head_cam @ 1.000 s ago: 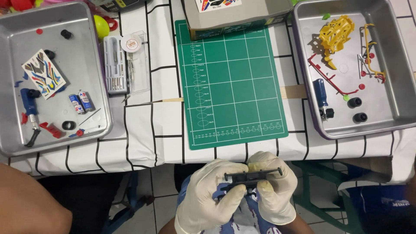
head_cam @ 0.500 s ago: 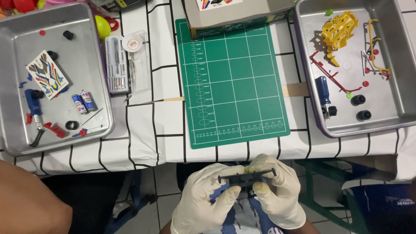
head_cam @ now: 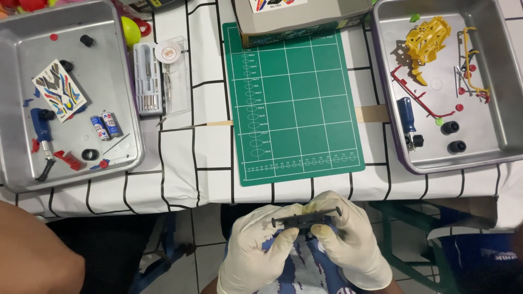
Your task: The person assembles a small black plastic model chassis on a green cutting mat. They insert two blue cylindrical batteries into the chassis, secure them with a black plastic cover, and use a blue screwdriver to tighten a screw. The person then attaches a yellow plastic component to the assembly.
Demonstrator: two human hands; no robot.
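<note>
Both my hands wear pale latex gloves and hold one small black plastic chassis part [head_cam: 304,220] with thin axles, below the table's front edge, over my lap. My left hand [head_cam: 256,245] grips its left end, my right hand [head_cam: 348,239] grips its right end. A green cutting mat [head_cam: 297,98] lies on the table just beyond my hands, with nothing on it.
Left metal tray [head_cam: 16,65] holds a sticker sheet, two small batteries, a blue tool and red and black bits. Right metal tray [head_cam: 501,81] holds a yellow part, red and yellow sprues, a blue screwdriver, black wheels. A grey box [head_cam: 305,16] and a clear tool case [head_cam: 158,81] sit behind.
My hands with the black part have shifted slightly and stay together below the table edge. The view has drifted a little; nothing on the table has moved.
</note>
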